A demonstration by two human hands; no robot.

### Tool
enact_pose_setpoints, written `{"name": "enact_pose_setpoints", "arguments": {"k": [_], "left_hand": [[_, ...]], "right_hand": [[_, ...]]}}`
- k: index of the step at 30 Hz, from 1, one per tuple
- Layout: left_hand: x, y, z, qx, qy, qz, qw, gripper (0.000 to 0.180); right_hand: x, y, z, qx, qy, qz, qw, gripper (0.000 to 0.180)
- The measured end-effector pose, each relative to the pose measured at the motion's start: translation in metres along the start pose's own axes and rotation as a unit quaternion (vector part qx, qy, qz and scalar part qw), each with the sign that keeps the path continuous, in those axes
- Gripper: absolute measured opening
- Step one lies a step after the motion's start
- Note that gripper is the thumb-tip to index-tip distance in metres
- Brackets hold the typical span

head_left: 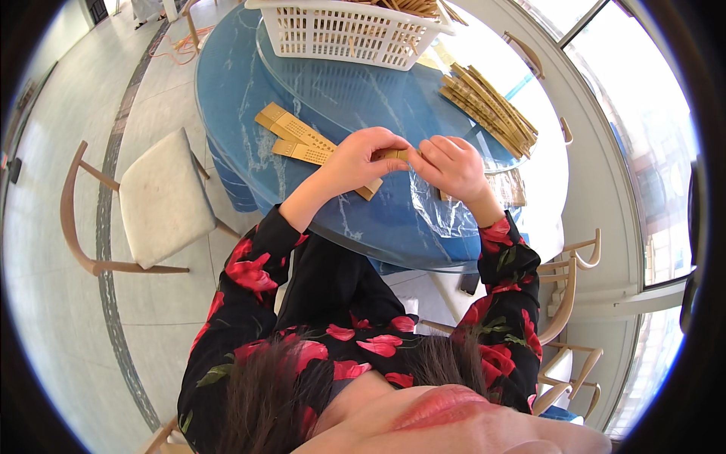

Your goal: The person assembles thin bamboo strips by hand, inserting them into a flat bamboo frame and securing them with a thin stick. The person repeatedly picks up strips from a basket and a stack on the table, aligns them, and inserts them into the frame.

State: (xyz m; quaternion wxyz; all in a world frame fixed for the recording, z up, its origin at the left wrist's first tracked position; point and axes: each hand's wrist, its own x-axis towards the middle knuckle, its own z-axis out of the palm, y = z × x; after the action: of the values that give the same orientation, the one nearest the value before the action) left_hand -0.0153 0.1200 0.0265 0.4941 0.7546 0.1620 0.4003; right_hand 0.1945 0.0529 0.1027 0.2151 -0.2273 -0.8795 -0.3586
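Note:
My left hand (364,160) and my right hand (455,168) meet above the near part of the blue table. Between my left thumb and fingers shows the end of a small gold-tan strip (394,153), like a paper sleeve. My right fingers are closed at its other end, hiding most of it. Under and beside my left hand lie several flat gold paper sleeves (286,121) with dark print, fanned out. Below my right hand, a crumpled clear plastic bag (436,207) rests on the glass.
A white slotted basket (344,36) full of thin wooden sticks stands at the far side. Long narrow gold-brown packets (490,110) lie piled at right on the round blue marbled table (234,98). A cushioned chair (162,200) stands at left, others at right by the window.

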Motion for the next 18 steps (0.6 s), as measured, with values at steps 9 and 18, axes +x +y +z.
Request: {"name": "enact_pose_setpoints", "arguments": {"k": [9,18], "left_hand": [[-0.001,0.002,0.0,0.066,0.028,-0.03,0.997,0.028],[0.004,0.006,0.005,0.199,0.001,0.062,0.978,0.031]], "right_hand": [[0.003,0.01,0.004,-0.003,-0.02,0.13,0.991,0.039],[0.017,0.195,0.082,-0.087,-0.05,0.357,0.929,0.032]]}}
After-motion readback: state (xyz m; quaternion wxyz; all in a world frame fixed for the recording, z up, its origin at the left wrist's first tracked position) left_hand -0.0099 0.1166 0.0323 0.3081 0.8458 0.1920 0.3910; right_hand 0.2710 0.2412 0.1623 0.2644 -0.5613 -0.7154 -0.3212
